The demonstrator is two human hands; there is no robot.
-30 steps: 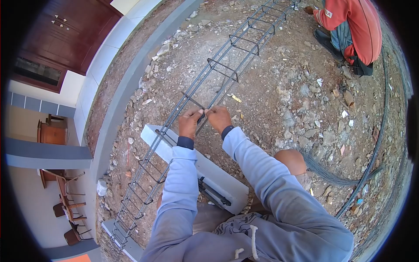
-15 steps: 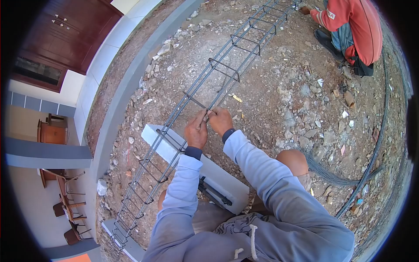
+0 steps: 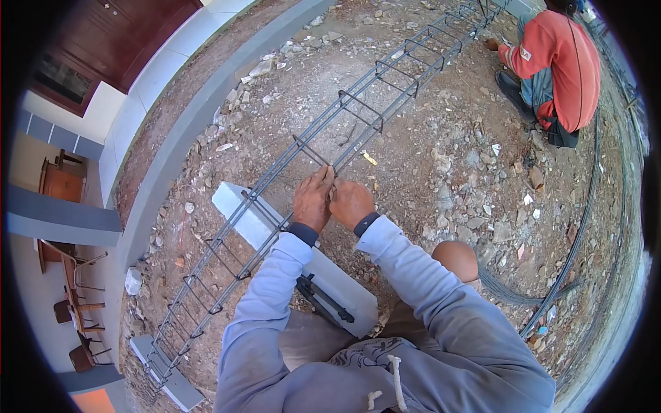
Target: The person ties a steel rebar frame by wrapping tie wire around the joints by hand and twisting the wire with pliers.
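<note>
on the co-worker's red sleeve [image 3: 540,54], at two o'clock, a pale patch [image 3: 525,54] is showing letters, perhaps "ba"; the shirt print [image 3: 372,353] at six o'clock is creasing beyond reading. the left hand [image 3: 313,199] and right hand [image 3: 353,204] are meeting at the steel cage [image 3: 359,106], which is running from seven o'clock to one, leaving the frame. overlapping fingers are hiding what, if anything, they're clamping; i cannot tell.

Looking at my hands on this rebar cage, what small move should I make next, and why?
I'd probably press the stirrup snugly against the near long bar with your left hand. That hand and your right hand meet where the two cross, and they partly cover that joint, so I can't tell whether it's fastened.
</note>
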